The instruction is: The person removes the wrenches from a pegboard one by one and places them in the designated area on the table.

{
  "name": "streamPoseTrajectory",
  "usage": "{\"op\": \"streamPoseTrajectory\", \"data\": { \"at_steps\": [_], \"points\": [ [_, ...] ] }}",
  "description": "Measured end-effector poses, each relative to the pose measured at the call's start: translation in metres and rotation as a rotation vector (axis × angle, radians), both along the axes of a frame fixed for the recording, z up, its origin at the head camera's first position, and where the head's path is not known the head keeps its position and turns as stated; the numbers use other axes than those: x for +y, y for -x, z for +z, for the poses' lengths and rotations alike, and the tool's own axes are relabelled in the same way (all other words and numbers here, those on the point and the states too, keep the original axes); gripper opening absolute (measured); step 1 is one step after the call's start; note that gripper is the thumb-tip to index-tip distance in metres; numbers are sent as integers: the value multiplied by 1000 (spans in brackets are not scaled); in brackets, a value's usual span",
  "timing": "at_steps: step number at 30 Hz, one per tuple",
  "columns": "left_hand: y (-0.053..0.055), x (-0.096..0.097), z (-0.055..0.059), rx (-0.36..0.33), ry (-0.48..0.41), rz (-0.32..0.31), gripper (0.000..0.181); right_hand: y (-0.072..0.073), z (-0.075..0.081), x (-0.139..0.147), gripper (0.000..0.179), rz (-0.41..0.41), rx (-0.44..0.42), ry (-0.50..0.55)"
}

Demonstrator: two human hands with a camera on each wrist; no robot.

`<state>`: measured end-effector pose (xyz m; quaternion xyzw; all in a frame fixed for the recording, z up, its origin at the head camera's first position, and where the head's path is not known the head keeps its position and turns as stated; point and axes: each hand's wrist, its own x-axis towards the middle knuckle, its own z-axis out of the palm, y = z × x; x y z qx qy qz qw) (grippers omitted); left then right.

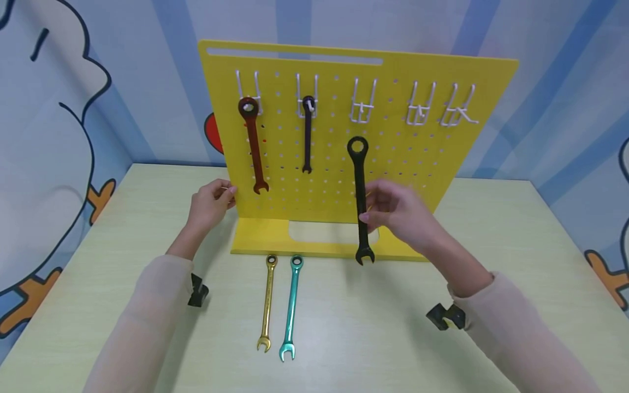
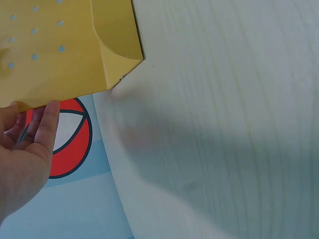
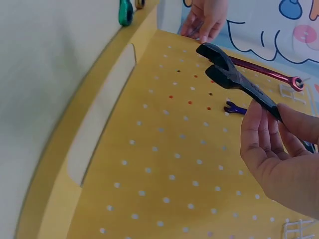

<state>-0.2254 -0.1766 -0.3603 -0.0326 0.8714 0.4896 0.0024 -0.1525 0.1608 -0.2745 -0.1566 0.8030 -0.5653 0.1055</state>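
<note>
My right hand (image 1: 400,213) pinches a black combination wrench (image 1: 360,191) by its shank, ring end up and open jaw down, in front of the yellow pegboard (image 1: 324,199). Its open end looms close in the right wrist view, thumb on one side and fingers on the other. My left hand (image 1: 211,203) holds the board's left edge between thumb and fingers, as the left wrist view also shows. A red wrench (image 1: 254,144) and a smaller dark blue wrench (image 1: 307,136) hang from hooks at the board's left and middle.
Three white wire hooks on the right half hold nothing, among them the middle hook (image 1: 362,106). A gold wrench (image 1: 267,305) and a teal wrench (image 1: 292,308) lie side by side on the light wooden table (image 1: 354,333), before the board's base.
</note>
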Motion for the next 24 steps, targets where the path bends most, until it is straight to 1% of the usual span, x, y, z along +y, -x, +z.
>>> {"op": "streamPoseTrajectory", "data": {
  "at_steps": [4, 12, 18, 24],
  "points": [
    [0, 0, 0, -1, 2, -2, 31, 0, -14, -1, 33, 0, -40, -13],
    [0, 0, 0, 5, 9, -1, 31, -2, -39, -4, 28, 30, -127, 13],
    [0, 0, 0, -4, 6, 5, 31, -7, -55, -9, 23, 46, -220, 27],
    [0, 0, 0, -7, 3, 8, 31, -12, -69, -16, 20, 40, -280, 24]
  ]
}}
